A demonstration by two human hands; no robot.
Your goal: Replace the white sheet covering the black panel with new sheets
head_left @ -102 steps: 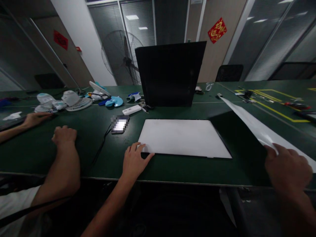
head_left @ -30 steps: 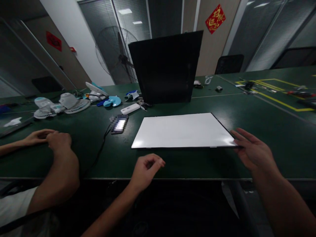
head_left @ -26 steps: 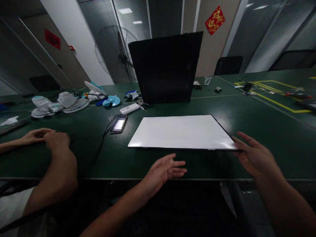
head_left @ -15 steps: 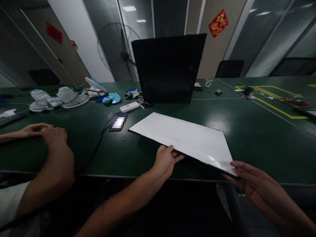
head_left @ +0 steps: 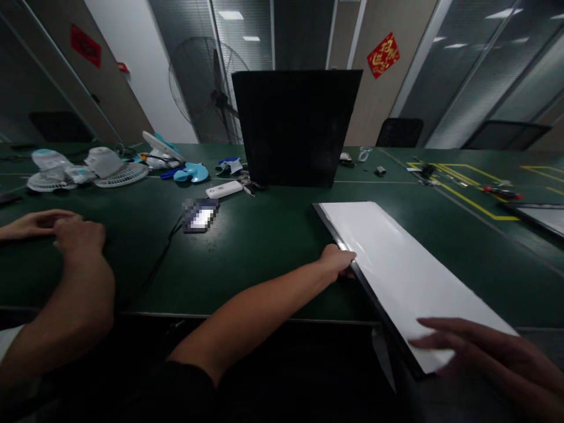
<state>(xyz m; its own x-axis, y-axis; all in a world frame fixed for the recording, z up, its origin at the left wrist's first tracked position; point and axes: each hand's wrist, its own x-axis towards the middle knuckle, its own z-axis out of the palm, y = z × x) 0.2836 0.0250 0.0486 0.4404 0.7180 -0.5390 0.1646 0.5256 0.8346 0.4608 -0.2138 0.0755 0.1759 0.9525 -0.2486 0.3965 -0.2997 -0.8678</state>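
A flat white rectangular panel (head_left: 405,270) with a thin black frame lies slanted over the right front of the green table, its near corner reaching past the table edge. My left hand (head_left: 338,259) grips its left long edge, thumb on the white face and fingers underneath. Over the near right end of the panel is my right hand (head_left: 480,352), its fingers stretched out and apart, slightly blurred. I cannot tell whether those fingertips touch the surface.
A large black panel (head_left: 297,126) stands upright at the table's middle. Left of it are a white remote-like object (head_left: 224,189), a pixelated phone-like device (head_left: 200,215) with a cord and white fan parts (head_left: 121,173). Another person's hands (head_left: 79,232) rest at left. A screwdriver-like tool (head_left: 502,192) lies right.
The white panel has turned clockwise and shifted right, its near end now closer to me. My left hand moved right with it. My right hand has let go of the corner and its fingers have spread.
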